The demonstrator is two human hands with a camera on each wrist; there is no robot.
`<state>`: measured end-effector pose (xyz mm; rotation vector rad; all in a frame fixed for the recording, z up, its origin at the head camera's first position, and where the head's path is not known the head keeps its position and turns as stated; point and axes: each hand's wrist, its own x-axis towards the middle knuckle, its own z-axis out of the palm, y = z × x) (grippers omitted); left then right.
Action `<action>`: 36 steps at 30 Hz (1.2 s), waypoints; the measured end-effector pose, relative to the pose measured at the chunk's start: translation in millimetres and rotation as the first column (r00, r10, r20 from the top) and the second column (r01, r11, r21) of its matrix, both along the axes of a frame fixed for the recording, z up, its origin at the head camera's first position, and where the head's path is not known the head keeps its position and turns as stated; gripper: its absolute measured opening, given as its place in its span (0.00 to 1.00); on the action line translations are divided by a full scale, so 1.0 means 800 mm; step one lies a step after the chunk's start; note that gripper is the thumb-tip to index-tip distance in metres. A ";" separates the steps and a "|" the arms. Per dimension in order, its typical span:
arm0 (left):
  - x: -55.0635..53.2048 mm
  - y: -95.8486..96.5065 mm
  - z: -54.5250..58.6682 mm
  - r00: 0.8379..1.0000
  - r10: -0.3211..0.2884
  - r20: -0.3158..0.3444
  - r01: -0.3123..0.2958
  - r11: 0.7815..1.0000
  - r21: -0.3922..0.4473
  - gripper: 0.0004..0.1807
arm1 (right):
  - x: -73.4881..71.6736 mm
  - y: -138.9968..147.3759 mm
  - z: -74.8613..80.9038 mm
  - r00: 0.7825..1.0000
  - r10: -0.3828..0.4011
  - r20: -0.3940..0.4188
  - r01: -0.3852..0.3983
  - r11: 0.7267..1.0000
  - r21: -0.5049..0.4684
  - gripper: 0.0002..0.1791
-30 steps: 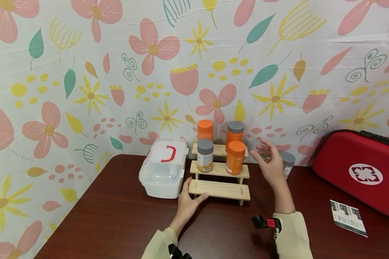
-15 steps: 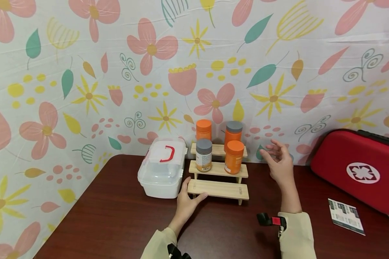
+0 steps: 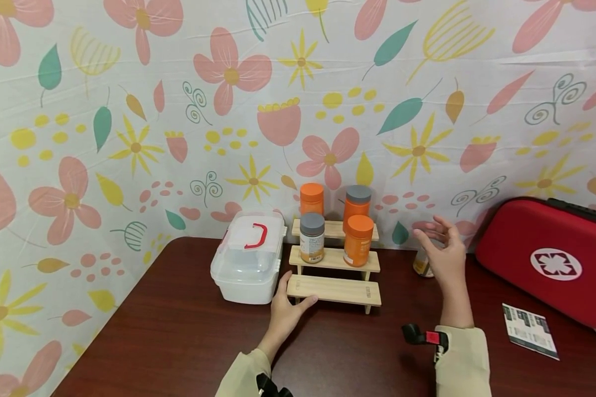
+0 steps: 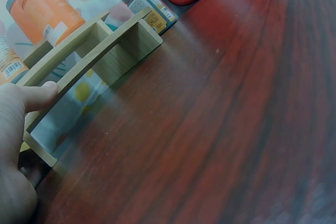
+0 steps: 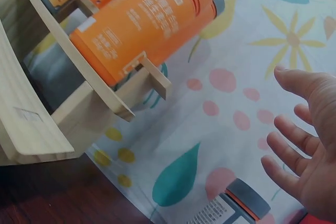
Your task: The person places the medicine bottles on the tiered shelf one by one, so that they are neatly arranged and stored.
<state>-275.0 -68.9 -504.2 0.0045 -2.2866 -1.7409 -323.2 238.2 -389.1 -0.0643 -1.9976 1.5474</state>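
Note:
My left hand (image 3: 284, 311) grips the left end of the lowest step of a three-tier wooden stand (image 3: 335, 290). In the left wrist view its thumb (image 4: 39, 96) lies on that step's front edge. My right hand (image 3: 449, 259) is raised right of the stand, fingers apart and slightly bent, holding nothing. Behind it stands a grey-capped bottle (image 3: 420, 266), partly hidden in the head view; the right wrist view shows its cap (image 5: 248, 199) below the fingers. On the middle step are a grey-capped white bottle (image 3: 312, 242) and an orange bottle (image 3: 358, 242).
The top step bears an orange-capped bottle (image 3: 311, 198) and a grey-capped orange bottle (image 3: 357, 205). Left of the stand sits a white lidded box (image 3: 248, 264) with a red handle. At the right are a red case (image 3: 521, 242) and a printed card (image 3: 530, 331). Patterned cloth hangs behind.
My right hand has moved right, away from the stand, and now passes in front of the grey-capped bottle. The left hand stays on the stand.

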 end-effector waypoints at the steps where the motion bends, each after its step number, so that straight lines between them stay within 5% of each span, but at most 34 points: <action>1: 0.000 0.000 0.000 1.000 0.000 -0.001 0.000 1.000 0.001 0.47 | 0.000 0.002 0.000 1.000 -0.007 -0.004 0.007 1.000 -0.006 0.29; 23: -0.002 0.000 -0.002 1.000 -0.004 0.000 0.004 1.000 0.007 0.47 | -0.007 0.024 -0.021 0.985 -0.175 -0.009 0.174 0.983 -0.054 0.31; 36: -0.001 0.000 -0.001 1.000 -0.005 -0.002 0.005 1.000 -0.006 0.47 | -0.014 0.035 -0.040 0.973 -0.174 0.152 0.184 0.981 -0.057 0.38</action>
